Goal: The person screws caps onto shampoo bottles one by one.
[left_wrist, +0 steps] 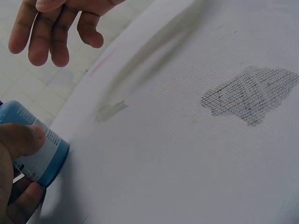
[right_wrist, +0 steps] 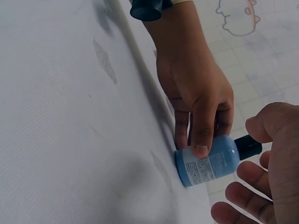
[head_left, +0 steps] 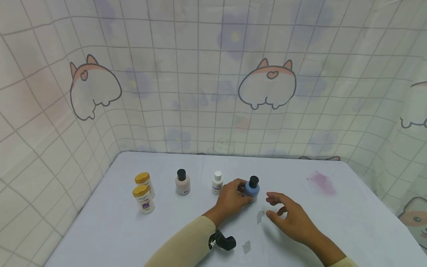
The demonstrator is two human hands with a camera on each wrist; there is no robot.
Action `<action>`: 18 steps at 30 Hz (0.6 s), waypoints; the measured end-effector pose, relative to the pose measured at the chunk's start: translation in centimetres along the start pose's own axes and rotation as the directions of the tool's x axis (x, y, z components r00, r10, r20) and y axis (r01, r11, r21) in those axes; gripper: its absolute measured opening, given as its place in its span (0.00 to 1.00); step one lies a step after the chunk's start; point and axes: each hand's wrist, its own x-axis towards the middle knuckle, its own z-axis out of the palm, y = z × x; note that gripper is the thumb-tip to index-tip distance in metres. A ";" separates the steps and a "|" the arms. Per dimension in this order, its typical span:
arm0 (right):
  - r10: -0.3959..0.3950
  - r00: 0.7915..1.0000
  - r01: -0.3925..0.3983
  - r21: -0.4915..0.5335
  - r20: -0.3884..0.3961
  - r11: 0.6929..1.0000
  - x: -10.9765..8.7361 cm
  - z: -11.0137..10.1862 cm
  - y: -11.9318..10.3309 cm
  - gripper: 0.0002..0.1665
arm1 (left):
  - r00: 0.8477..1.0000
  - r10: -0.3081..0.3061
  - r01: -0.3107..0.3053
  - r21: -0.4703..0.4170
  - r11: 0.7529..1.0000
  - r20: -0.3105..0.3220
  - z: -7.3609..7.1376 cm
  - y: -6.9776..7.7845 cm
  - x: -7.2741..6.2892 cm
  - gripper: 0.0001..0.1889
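Observation:
A small blue bottle (head_left: pixel 252 190) with a black cap stands upright on the white table. My left hand (head_left: pixel 231 198) grips it from the left, the thumb across its printed label (right_wrist: pixel 200 170) in the right wrist view and the fingers round the far side. To the right of the bottle, my right hand (head_left: pixel 293 220) hovers with fingers loosely bent and nothing in them. In the right wrist view its fingers are close to the black cap (right_wrist: pixel 247 147). Just left of my left hand is a small white bottle (head_left: pixel 217 182) with a white cap.
A pale pink bottle (head_left: pixel 182 184) with a black cap stands left of centre. Farther left are two white jars with yellow lids, the front jar (head_left: pixel 144 200) partly covering the rear jar (head_left: pixel 143 178). A pink stain (head_left: pixel 321 183) marks the table's right side; a patterned curtain (head_left: pixel 207 81) hangs behind.

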 end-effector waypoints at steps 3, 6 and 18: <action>0.012 1.000 -0.012 0.000 0.003 1.000 0.0 0.0 0.0 0.31 | 1.000 -0.007 0.007 0.001 1.000 -0.009 0.1 -0.1 0.0 0.26; 0.031 0.999 -0.031 0.001 0.008 1.000 0.0 0.0 -0.1 0.31 | 1.000 -0.014 0.014 0.004 1.000 -0.017 0.2 -0.2 0.0 0.26; 0.059 0.998 -0.058 -0.009 0.013 0.998 -0.3 0.0 0.3 0.31 | 1.000 -0.019 0.018 0.066 0.998 0.024 0.2 -0.7 -1.3 0.32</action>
